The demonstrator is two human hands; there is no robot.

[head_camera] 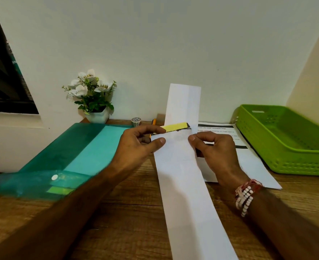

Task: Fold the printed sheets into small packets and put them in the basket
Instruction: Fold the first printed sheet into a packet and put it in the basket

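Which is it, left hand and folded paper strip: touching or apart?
Touching. Head view: left hand pinches the folded paper strip at its left edge, thumb on top.

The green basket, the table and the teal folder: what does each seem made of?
Green basket: likely moulded plastic, slightly glossy, with perforated walls. Table: wood or wood-look laminate, matte, brown grain lines; I cannot tell which. Teal folder: probably thin translucent plastic, glossy; a lighter sheet shows through.

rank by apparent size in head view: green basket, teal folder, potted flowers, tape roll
1. teal folder
2. green basket, cut off at frame edge, so close call
3. potted flowers
4. tape roll
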